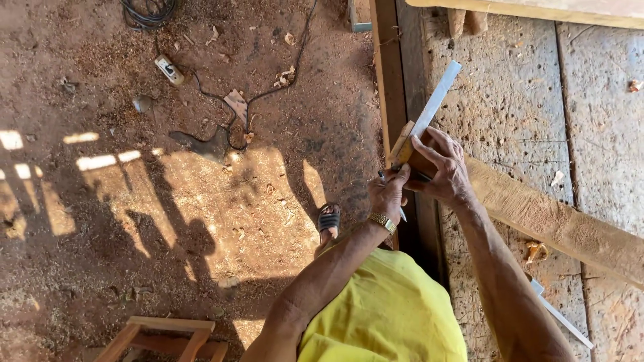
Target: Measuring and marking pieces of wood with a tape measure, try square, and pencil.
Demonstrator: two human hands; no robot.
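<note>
- Right now, right hand (443, 167) pressing a metal square (429, 114) onto the end of a wooden plank (557, 224) lying across the tabletop (510, 100).
- Left hand (389, 193) clenched around a pencil (401, 213) at the square's edge.
- Could slip if pressure eases, skewing the mark.

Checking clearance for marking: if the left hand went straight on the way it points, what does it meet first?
Likely the try square: the left hand points up at its wooden stock on the end of the plank, already about touching. Depth is unclear.
</note>
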